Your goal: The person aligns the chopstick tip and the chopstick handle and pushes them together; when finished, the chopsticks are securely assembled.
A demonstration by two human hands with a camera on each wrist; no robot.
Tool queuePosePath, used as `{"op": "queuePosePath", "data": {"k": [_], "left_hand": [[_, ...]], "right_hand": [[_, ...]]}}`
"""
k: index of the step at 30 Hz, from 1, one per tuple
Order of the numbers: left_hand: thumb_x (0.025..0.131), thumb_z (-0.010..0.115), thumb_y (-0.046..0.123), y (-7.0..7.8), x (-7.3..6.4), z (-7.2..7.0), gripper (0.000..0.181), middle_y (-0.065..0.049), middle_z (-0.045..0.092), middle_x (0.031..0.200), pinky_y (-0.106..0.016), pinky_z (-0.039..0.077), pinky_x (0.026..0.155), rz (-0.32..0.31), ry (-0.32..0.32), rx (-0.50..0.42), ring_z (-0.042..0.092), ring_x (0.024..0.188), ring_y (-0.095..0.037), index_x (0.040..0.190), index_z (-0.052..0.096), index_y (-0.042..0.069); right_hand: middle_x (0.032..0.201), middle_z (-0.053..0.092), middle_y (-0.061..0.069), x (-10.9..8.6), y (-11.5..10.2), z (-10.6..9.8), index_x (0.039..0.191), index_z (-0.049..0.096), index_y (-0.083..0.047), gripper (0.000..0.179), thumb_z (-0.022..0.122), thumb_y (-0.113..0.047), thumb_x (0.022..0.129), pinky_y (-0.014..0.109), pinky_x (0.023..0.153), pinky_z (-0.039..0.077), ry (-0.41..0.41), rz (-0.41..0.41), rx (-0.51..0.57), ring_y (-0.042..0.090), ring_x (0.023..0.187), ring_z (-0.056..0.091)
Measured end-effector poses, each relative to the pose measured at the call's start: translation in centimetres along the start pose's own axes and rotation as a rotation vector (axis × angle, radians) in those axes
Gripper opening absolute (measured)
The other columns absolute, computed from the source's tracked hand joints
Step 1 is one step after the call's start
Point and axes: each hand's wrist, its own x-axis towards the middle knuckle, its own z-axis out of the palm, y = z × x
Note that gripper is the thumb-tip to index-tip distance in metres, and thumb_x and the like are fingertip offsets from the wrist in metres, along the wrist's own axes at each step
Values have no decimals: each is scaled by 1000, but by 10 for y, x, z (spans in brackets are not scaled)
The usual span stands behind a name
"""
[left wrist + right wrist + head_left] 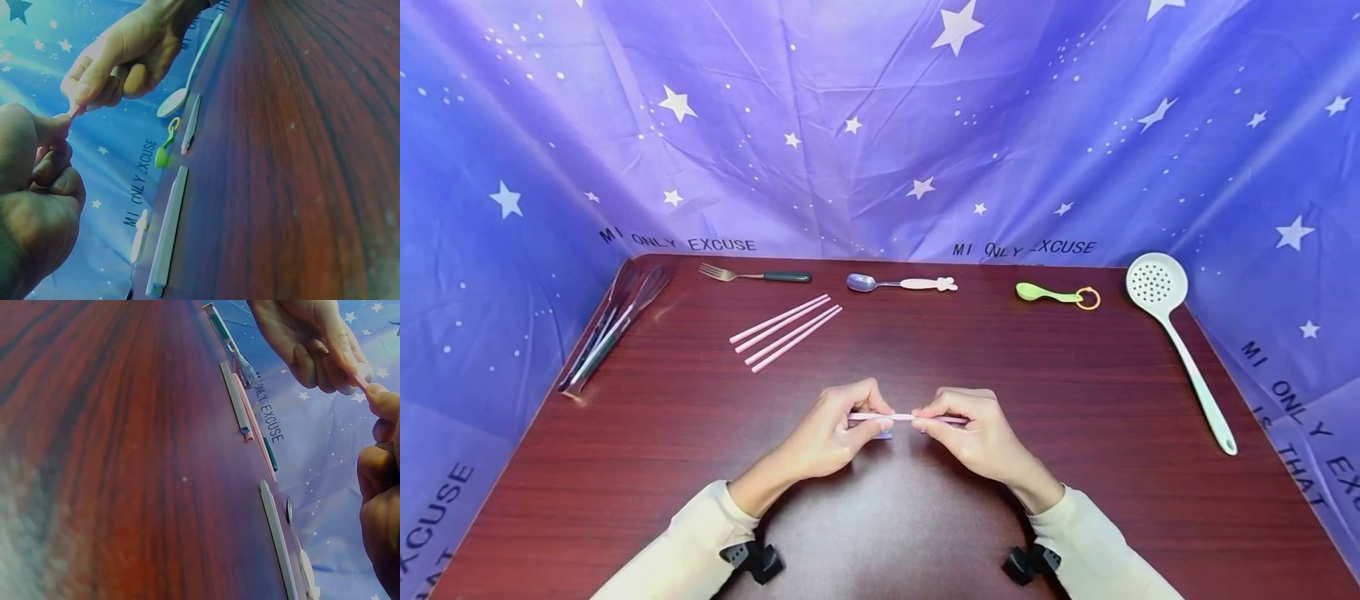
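Both hands meet over the table's near middle, at either end of a thin pink chopstick point(901, 417). My left hand point(833, 427) pinches it between thumb and fingers. From the other side my right hand point(981, 429) pinches it too, leaving a short stretch visible between the fingertips. The hands hide much of the rest. In the left wrist view, a long pale bar-like piece point(167, 234) lies on the table below the hands. A similar pale piece point(236, 400) shows in the right wrist view. Several pink chopsticks point(786, 333) lie slanted beyond the left hand.
Along the back lie a fork point(756, 275), a spoon with a white handle point(901, 284) and a small green spoon with a ring point(1052, 293). A white slotted ladle point(1183, 350) lies at right. A clear pouch of utensils point(613, 329) is at left. Starry cloth point(850, 192) surrounds the table.
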Motion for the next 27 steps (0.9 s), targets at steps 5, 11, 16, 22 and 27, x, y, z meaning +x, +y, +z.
{"op": "queuePosePath", "data": {"k": [5,11,16,22,27], "left_hand": [[92,73,9,-1,2,0,10,5,61,69,-18,39,55,21,-22,22,47,61,0,88,67,15],[92,75,12,2,0,-5,9,7,65,73,-19,43,59,19,-51,77,51,64,1,89,68,18],[92,76,16,3,-3,-13,6,9,68,76,-21,47,60,-23,-8,112,55,65,0,92,71,19],[92,77,16,1,-11,-25,5,12,62,72,-19,39,56,-42,51,162,48,61,0,94,73,19],[90,77,11,-1,-19,-34,11,14,60,67,-19,40,54,-13,81,215,49,59,1,94,73,20]], "right_hand": [[74,72,6,0,1,-1,84,75,-4,21,80,14,76,12,53,43,-6,-14,5,7,58,55],[68,65,-1,-1,0,-3,91,77,-7,22,81,10,78,10,50,37,-47,4,-21,2,55,47],[70,63,-2,-1,-1,-6,96,76,-6,25,80,12,78,10,49,37,-63,50,-33,4,55,47],[71,64,-3,-1,0,-14,95,77,-9,25,80,10,80,12,49,38,-77,121,-44,4,56,50],[72,67,-5,-2,0,-19,93,77,-11,19,81,5,82,15,51,41,-94,214,-67,2,59,54]]}}
